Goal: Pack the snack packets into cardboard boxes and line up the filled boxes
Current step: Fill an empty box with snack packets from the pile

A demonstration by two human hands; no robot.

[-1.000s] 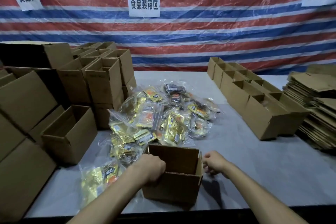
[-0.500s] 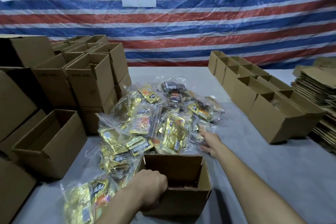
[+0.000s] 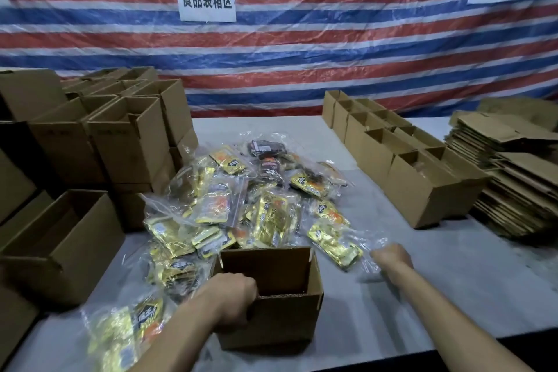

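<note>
An open cardboard box [image 3: 283, 320] stands at the front of the table, right before me. My left hand [image 3: 234, 296] grips its near left rim. A heap of snack packets [image 3: 241, 199], gold and dark pouches in clear bags, lies just behind the box. My right hand [image 3: 391, 258] is closed on the clear edge of one bagged gold packet [image 3: 333, 240], held just right of the box and slightly blurred. Another bag of packets [image 3: 126, 332] lies at the box's front left.
Open empty boxes stand stacked at left [image 3: 129, 142], with one low box [image 3: 60, 248] in front. A row of open boxes [image 3: 401, 160] runs along the right. Flattened cartons [image 3: 519, 175] are piled at far right. A striped tarp hangs behind.
My right hand reached into the heap, then drew back toward me to the box's right side with a gold packet in it. My left hand stayed on the box rim.
</note>
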